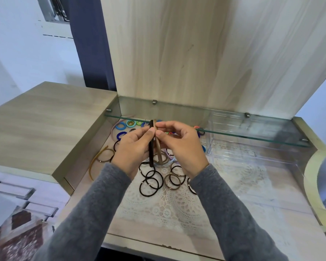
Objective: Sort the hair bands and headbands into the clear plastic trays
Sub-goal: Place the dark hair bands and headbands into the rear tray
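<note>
- Separating a pair for sorting, the left hand [132, 149] is pinching the black headband [150, 154].
- The right hand [181, 147] is pinching the tan headband [159, 152].

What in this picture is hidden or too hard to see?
Head view only:
1. Coloured hair bands: many are covered by the left hand and right hand.
2. Clear plastic tray: its dividers blur behind the glass shelf.
3. Black headband and tan headband: the hands hide their full shape.

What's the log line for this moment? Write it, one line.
left grip: holds black headband | right grip: pinches tan headband | hair bands: loose on lace mat | clear tray: at right
</note>
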The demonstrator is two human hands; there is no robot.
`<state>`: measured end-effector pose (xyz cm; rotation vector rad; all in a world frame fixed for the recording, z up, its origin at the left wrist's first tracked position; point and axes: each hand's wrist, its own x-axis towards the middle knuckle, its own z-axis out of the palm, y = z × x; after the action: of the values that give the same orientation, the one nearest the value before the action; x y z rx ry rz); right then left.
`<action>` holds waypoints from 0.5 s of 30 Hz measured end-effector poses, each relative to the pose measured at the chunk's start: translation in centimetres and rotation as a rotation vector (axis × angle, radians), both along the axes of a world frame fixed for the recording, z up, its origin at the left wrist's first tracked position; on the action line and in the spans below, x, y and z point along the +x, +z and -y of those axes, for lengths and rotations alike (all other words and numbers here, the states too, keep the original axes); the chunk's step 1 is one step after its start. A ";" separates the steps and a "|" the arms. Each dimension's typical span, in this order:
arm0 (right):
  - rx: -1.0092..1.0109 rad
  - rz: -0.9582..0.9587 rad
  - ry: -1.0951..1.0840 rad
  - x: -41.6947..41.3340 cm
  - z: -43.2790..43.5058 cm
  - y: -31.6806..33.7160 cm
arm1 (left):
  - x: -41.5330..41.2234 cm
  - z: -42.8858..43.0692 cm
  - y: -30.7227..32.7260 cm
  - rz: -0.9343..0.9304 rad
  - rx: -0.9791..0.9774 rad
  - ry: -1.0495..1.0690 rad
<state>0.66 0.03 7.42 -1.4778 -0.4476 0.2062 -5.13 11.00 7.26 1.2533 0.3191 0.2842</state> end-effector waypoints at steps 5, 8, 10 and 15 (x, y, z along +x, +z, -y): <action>0.014 -0.006 0.016 0.0 -0.1 0.1 | -0.2 -0.2 0.2 0.011 -0.041 0.006; -0.036 0.062 0.017 -0.1 0.0 0.4 | -0.3 -0.4 0.4 0.016 -0.060 0.011; -0.031 0.068 0.009 0.0 0.2 0.6 | -0.5 -0.7 0.5 0.016 -0.060 0.014; -0.127 0.078 -0.072 1.1 0.3 -0.6 | -1.1 -1.9 0.9 0.022 -0.073 0.042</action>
<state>1.71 -0.29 6.78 -1.6279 -0.4500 0.1221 -6.22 12.90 8.13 1.1722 0.3342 0.3194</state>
